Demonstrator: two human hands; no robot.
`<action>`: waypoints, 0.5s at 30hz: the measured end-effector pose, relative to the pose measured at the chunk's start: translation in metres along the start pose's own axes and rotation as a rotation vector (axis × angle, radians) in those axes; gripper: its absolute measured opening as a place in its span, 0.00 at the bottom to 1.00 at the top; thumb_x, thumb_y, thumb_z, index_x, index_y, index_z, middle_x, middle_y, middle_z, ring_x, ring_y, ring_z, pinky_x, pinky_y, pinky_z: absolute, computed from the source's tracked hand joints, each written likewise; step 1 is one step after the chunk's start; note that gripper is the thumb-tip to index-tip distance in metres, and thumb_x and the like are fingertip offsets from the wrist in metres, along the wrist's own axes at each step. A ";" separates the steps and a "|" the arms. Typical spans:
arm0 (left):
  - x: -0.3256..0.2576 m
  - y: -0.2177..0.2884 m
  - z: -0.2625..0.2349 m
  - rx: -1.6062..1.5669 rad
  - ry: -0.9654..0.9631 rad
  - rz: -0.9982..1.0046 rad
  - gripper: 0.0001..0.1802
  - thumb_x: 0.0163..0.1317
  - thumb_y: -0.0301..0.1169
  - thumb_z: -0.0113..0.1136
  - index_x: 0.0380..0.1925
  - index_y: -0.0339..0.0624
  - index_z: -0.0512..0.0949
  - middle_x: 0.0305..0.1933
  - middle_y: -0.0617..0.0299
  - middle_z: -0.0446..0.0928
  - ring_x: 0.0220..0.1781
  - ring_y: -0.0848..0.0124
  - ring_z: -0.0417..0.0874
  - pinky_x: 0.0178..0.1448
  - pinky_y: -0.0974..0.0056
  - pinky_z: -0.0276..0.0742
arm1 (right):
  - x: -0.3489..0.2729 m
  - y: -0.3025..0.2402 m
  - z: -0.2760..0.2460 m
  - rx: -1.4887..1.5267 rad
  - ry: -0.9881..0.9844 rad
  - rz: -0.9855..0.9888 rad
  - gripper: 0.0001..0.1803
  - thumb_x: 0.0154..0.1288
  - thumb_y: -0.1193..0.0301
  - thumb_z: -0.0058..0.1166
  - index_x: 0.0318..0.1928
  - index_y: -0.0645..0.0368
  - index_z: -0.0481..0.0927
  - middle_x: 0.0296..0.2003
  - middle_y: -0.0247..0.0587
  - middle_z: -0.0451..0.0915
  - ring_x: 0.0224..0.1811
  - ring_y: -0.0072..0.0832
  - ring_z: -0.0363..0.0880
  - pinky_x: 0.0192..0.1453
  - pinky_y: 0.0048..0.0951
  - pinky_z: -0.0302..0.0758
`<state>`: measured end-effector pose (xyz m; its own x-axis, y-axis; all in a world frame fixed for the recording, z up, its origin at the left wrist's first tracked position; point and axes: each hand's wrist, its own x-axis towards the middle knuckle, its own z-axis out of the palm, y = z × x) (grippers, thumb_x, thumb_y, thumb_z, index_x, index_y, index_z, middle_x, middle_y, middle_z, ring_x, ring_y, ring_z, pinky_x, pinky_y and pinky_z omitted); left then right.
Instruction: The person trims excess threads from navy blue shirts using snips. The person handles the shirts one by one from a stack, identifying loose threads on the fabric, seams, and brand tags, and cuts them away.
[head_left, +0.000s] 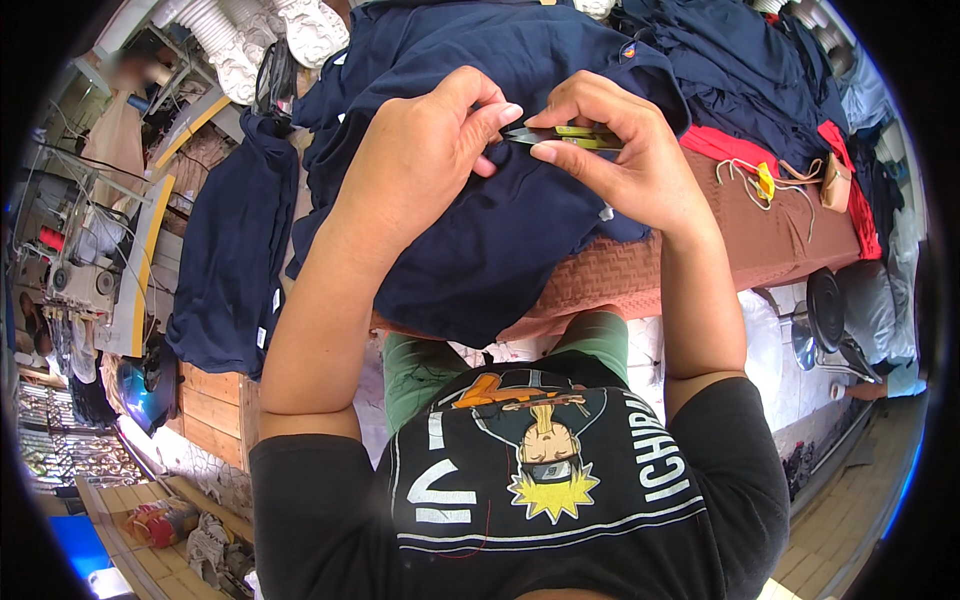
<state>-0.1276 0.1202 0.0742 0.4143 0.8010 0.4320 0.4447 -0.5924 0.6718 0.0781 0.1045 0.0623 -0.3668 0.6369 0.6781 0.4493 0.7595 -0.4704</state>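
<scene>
Right hand (625, 150) grips thread snips (565, 136); left hand (425, 150) pinches navy garment (500, 240).

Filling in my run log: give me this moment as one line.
left hand: pinching navy garment | right hand: holding yellow-green thread snips at the cloth | surface: brown table

Both forearms raised, elbows bent; left hand (425, 150) pinching, right hand (620, 150) in closed fingertip grip.

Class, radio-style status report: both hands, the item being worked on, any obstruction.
Left hand pinching navy garment. Right hand gripping yellow-green thread snips, tip at the fabric. More navy garments piled alongside; nothing obstructing.
</scene>
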 end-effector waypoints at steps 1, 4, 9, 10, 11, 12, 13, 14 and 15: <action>0.000 0.000 0.000 0.002 -0.003 -0.004 0.11 0.69 0.35 0.57 0.41 0.38 0.77 0.27 0.62 0.80 0.27 0.75 0.84 0.28 0.73 0.76 | 0.000 0.000 0.000 0.010 0.001 -0.008 0.11 0.54 0.73 0.66 0.36 0.63 0.79 0.31 0.40 0.77 0.33 0.32 0.78 0.38 0.28 0.73; 0.001 0.002 0.000 0.028 -0.010 0.011 0.11 0.69 0.35 0.57 0.41 0.38 0.77 0.27 0.62 0.80 0.27 0.75 0.84 0.28 0.73 0.76 | 0.000 0.003 0.001 0.032 -0.003 -0.029 0.11 0.54 0.73 0.66 0.35 0.63 0.79 0.31 0.40 0.77 0.33 0.32 0.78 0.38 0.27 0.73; 0.003 0.002 0.000 0.026 0.005 -0.003 0.10 0.69 0.35 0.56 0.40 0.38 0.77 0.27 0.61 0.80 0.26 0.75 0.84 0.28 0.73 0.77 | -0.002 0.004 -0.003 0.013 -0.049 -0.034 0.10 0.55 0.73 0.66 0.35 0.63 0.80 0.31 0.39 0.77 0.33 0.30 0.78 0.38 0.27 0.73; 0.003 0.002 0.000 0.023 0.010 -0.014 0.10 0.69 0.35 0.56 0.40 0.38 0.77 0.27 0.61 0.80 0.26 0.75 0.84 0.28 0.73 0.77 | -0.002 0.003 -0.004 0.018 -0.034 -0.020 0.09 0.55 0.73 0.66 0.35 0.63 0.80 0.31 0.40 0.77 0.33 0.30 0.78 0.37 0.27 0.73; 0.002 0.001 0.000 0.025 0.009 -0.013 0.10 0.69 0.34 0.56 0.40 0.38 0.76 0.27 0.61 0.80 0.26 0.75 0.84 0.28 0.73 0.77 | -0.002 0.003 -0.004 0.022 -0.019 -0.007 0.09 0.56 0.73 0.66 0.34 0.63 0.80 0.30 0.40 0.77 0.32 0.31 0.78 0.37 0.27 0.73; 0.002 0.001 0.001 0.028 0.009 -0.011 0.10 0.69 0.34 0.56 0.40 0.38 0.76 0.27 0.61 0.80 0.26 0.75 0.84 0.28 0.73 0.77 | -0.002 0.003 -0.005 0.026 -0.004 0.006 0.09 0.56 0.73 0.66 0.34 0.63 0.80 0.30 0.40 0.77 0.32 0.31 0.78 0.37 0.27 0.73; 0.002 0.001 0.001 0.030 0.008 -0.010 0.10 0.69 0.34 0.56 0.40 0.38 0.76 0.26 0.61 0.80 0.26 0.75 0.84 0.28 0.73 0.77 | -0.001 0.004 -0.004 0.025 -0.001 0.001 0.09 0.56 0.72 0.66 0.34 0.63 0.80 0.30 0.40 0.77 0.32 0.31 0.77 0.37 0.27 0.72; 0.002 0.001 0.002 0.032 0.009 -0.003 0.10 0.69 0.34 0.56 0.40 0.38 0.76 0.26 0.61 0.80 0.26 0.75 0.84 0.28 0.73 0.77 | -0.001 0.005 -0.004 0.024 0.002 -0.005 0.09 0.56 0.72 0.66 0.35 0.63 0.80 0.30 0.40 0.77 0.32 0.31 0.77 0.36 0.27 0.72; 0.002 0.001 0.002 0.033 0.010 0.005 0.10 0.69 0.34 0.56 0.40 0.38 0.76 0.26 0.61 0.80 0.26 0.75 0.84 0.28 0.73 0.78 | -0.001 0.005 -0.003 0.021 0.006 -0.009 0.10 0.56 0.72 0.65 0.35 0.62 0.80 0.30 0.40 0.77 0.31 0.31 0.77 0.36 0.27 0.72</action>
<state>-0.1249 0.1209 0.0745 0.4091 0.7985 0.4417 0.4689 -0.5992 0.6490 0.0834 0.1072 0.0610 -0.3657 0.6291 0.6859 0.4286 0.7680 -0.4759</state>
